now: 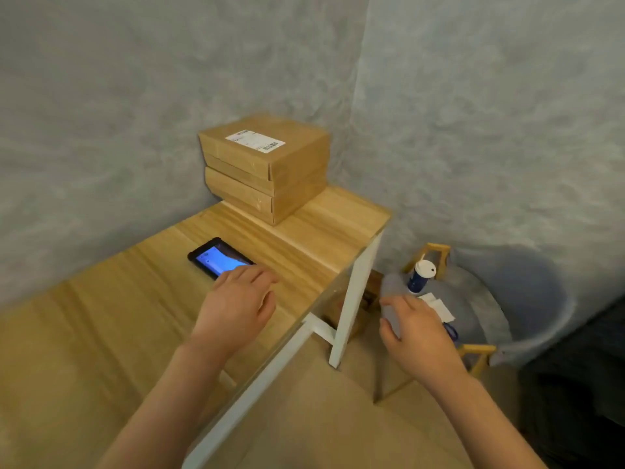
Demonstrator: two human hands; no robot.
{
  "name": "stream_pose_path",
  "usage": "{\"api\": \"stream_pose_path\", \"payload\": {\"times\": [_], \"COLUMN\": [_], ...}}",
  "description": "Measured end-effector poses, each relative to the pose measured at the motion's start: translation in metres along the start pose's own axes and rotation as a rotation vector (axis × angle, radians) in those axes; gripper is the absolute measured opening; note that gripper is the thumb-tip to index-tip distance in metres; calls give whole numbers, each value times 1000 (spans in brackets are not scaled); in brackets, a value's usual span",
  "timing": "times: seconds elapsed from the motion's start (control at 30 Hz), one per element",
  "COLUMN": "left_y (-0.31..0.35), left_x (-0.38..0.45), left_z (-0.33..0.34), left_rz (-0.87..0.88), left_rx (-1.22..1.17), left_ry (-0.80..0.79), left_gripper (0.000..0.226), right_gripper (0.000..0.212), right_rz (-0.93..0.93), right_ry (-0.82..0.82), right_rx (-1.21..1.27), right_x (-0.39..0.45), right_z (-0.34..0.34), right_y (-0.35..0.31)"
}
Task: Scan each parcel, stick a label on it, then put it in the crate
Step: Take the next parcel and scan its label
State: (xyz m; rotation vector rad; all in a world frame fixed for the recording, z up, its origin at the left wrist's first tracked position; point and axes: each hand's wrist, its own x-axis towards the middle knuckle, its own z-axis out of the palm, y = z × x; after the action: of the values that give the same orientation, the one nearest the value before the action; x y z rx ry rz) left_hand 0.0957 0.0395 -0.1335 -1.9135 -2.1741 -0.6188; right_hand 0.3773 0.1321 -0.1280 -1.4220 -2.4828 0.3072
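Two brown cardboard parcels are stacked at the far corner of the wooden table; the top parcel carries a white label with barcodes, and the bottom parcel lies under it. A black handheld scanner with a lit blue screen lies flat on the table. My left hand rests palm down on the table, its fingertips at the scanner's near end, holding nothing. My right hand hovers off the table's right edge, over a chair seat, fingers spread. White paper labels lie on that seat by its fingertips.
A grey upholstered chair with wooden legs stands right of the table; a blue and white lidded cup sits on its seat. Brown cardboard shows under the table behind its white leg. Grey fabric walls close the corner.
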Motion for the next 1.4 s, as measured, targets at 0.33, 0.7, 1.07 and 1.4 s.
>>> {"api": "stream_pose_path", "payload": {"times": [0.33,0.7,1.07,1.4], "left_y": [-52,-78,-53,-38], "left_x": [144,225,235,195], "left_z": [28,50,80,41], "left_rz": [-153,-432,-756,-845], "left_rx": [19,-255,-679,-902], "left_ry": [133,218,352,665], "left_gripper": [33,82,100,74], "right_gripper": [34,34,41,29], "right_rz": [-171,-195,93,-94], "right_ry": [25,145,-67,6], "right_rx": [38,456,1213,1264], "right_x": [203,400,494,435], "right_z": [-13,4,37,35], "right_y": [11,-13,-35,-59]}}
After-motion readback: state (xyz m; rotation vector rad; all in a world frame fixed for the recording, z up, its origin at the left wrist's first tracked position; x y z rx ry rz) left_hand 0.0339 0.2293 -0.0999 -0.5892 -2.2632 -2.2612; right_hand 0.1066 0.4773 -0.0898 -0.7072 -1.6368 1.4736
